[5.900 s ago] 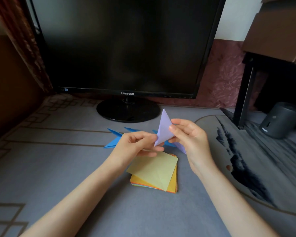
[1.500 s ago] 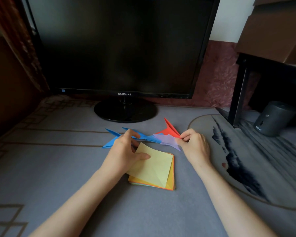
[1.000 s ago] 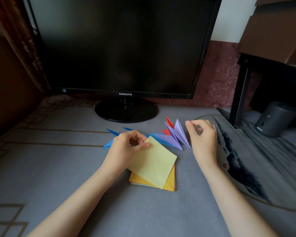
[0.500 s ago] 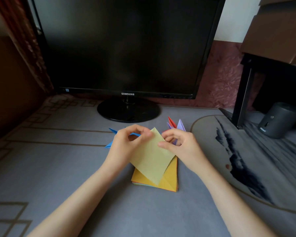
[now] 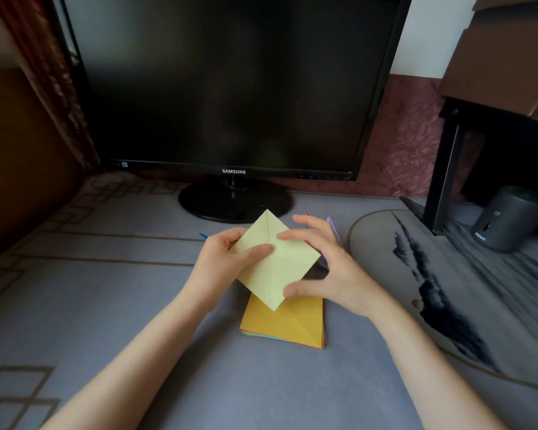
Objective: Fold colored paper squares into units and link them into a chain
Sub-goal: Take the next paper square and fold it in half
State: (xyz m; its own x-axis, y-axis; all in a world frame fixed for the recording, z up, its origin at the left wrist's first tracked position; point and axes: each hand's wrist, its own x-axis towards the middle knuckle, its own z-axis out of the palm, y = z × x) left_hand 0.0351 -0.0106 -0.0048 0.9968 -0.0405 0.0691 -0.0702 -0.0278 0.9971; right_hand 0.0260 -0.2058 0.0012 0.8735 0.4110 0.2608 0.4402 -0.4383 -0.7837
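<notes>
I hold a pale yellow paper square (image 5: 277, 262) in the air, turned like a diamond, above the stack of colored squares (image 5: 284, 324) with an orange sheet on top. My left hand (image 5: 224, 265) pinches its left corner, thumb on top. My right hand (image 5: 326, 268) touches it with the index finger near the centre crease and the thumb at the lower corner. Behind my hands lies the chain of folded units; only a blue tip (image 5: 203, 235) and a purple tip (image 5: 331, 226) show.
A black Samsung monitor (image 5: 233, 88) on a round stand (image 5: 235, 203) rises right behind the paper. At the right are a black metal frame leg (image 5: 444, 172), a dark cylinder device (image 5: 510, 218) and a round patterned mat (image 5: 448, 290). Grey mat covers the desk.
The purple unit was joined to the chain and let go. My left hand lifted the top yellow sheet off the stack, and my right hand came over to it.
</notes>
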